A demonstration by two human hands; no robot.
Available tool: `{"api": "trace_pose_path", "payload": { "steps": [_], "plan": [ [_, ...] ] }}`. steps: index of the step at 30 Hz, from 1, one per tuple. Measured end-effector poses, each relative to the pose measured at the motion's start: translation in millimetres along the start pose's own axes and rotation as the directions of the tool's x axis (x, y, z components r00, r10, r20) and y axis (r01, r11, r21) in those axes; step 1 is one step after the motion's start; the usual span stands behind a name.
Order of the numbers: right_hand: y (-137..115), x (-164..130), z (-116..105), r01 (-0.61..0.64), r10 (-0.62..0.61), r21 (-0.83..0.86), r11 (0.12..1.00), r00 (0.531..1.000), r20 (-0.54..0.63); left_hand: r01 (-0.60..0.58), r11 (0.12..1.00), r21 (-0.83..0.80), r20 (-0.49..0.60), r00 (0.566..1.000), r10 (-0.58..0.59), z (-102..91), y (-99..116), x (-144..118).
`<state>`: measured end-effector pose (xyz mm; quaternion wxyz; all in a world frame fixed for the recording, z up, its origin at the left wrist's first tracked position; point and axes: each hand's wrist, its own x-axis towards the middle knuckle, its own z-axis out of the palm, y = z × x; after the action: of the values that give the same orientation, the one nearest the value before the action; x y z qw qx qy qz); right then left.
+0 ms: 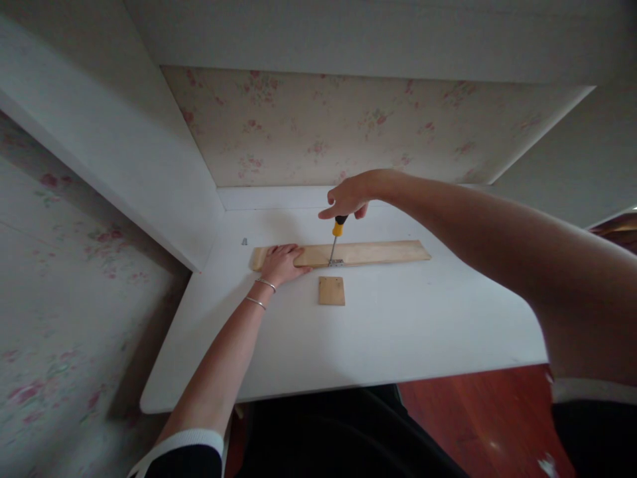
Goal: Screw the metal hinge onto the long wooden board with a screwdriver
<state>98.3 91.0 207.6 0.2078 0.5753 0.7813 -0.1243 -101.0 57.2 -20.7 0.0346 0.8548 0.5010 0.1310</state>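
Observation:
A long wooden plank lies across the white desk. My left hand presses flat on the plank's left end; two bracelets ring that wrist. My right hand grips the top of a screwdriver with a yellow and black handle, held nearly upright. Its tip meets a small metal hinge on the plank's near edge. A small square wooden piece lies on the desk just in front of the hinge, apart from the plank.
A small metal screw or fitting lies near the desk's back left corner. White side panels and floral wallpaper enclose the desk on three sides. Red wooden floor shows below the desk's front edge.

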Motion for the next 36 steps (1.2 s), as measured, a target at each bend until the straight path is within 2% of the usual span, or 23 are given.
{"api": "trace_pose_path", "payload": {
  "steps": [2,3,6,8,10,13,14,18,19,23,26,28,31,34,36],
  "plan": [
    [-0.4,1.1,0.1,-0.046,0.047,-0.034,0.998,0.998,0.039,-0.002,1.000,-0.003,-0.002,1.000,0.002,0.8,-0.4,0.1],
    [-0.3,1.6,0.2,-0.014,0.016,-0.050,0.999,0.999,0.040,0.000,1.000,-0.004,0.000,1.000,0.000,1.1,-0.5,0.1],
    [0.4,1.6,0.9,0.191,-0.192,-0.049,0.980,0.981,-0.014,0.007,1.000,-0.004,0.010,1.000,-0.007,1.3,-0.7,0.3],
    [-0.4,1.3,1.4,0.233,-0.235,-0.030,0.972,0.970,-0.064,0.002,1.000,-0.002,0.004,1.000,-0.002,1.4,-0.8,0.5],
    [-2.6,0.8,1.0,0.133,-0.132,-0.003,0.991,0.989,-0.070,-0.009,1.000,-0.002,-0.006,1.000,0.009,1.5,-1.0,0.7],
    [-5.8,-1.2,-1.5,-0.043,0.043,0.005,0.999,0.999,0.009,-0.013,1.000,-0.005,-0.006,1.000,0.013,1.2,-0.8,0.7],
    [-6.2,-2.5,-2.6,-0.044,0.044,0.000,0.999,0.998,0.039,-0.009,1.000,-0.004,-0.001,1.000,0.009,0.8,-0.6,0.6],
    [-4.8,-7.7,-3.7,0.130,-0.131,0.013,0.991,0.990,0.053,0.008,1.000,0.006,0.004,1.000,-0.008,-0.8,0.7,-0.6],
    [-4.3,-8.0,-3.0,0.128,-0.129,0.026,0.991,0.991,0.045,0.004,1.000,0.007,-0.001,1.000,-0.004,-1.1,0.9,-0.9],
    [-3.4,-5.5,0.2,-0.024,0.024,0.005,1.000,0.998,0.063,-0.005,1.000,0.007,-0.005,1.000,0.005,-2.0,0.9,-1.5],
    [-2.8,-5.9,0.4,0.065,-0.063,-0.032,0.997,0.995,0.072,0.003,1.000,0.006,0.002,1.000,-0.003,-2.6,1.0,-1.6],
    [-2.4,-8.1,-0.2,0.138,-0.139,0.011,0.990,0.988,0.063,0.003,1.000,0.007,-0.002,1.000,-0.003,-2.9,1.4,-1.6],
    [-2.2,-9.4,-1.2,0.078,-0.081,0.073,0.994,0.995,0.049,0.012,1.000,0.007,-0.002,1.000,-0.012,-3.3,2.1,-1.5],
    [-0.6,-5.2,-1.8,0.001,0.000,-0.022,1.000,0.999,0.044,0.018,1.000,0.000,0.004,1.000,-0.018,-2.9,2.2,-1.1],
    [2.0,-1.5,-1.4,0.100,-0.099,-0.090,0.991,0.995,0.010,0.019,1.000,-0.004,0.004,1.000,-0.018,-2.1,1.7,-0.7]
  ]
}}
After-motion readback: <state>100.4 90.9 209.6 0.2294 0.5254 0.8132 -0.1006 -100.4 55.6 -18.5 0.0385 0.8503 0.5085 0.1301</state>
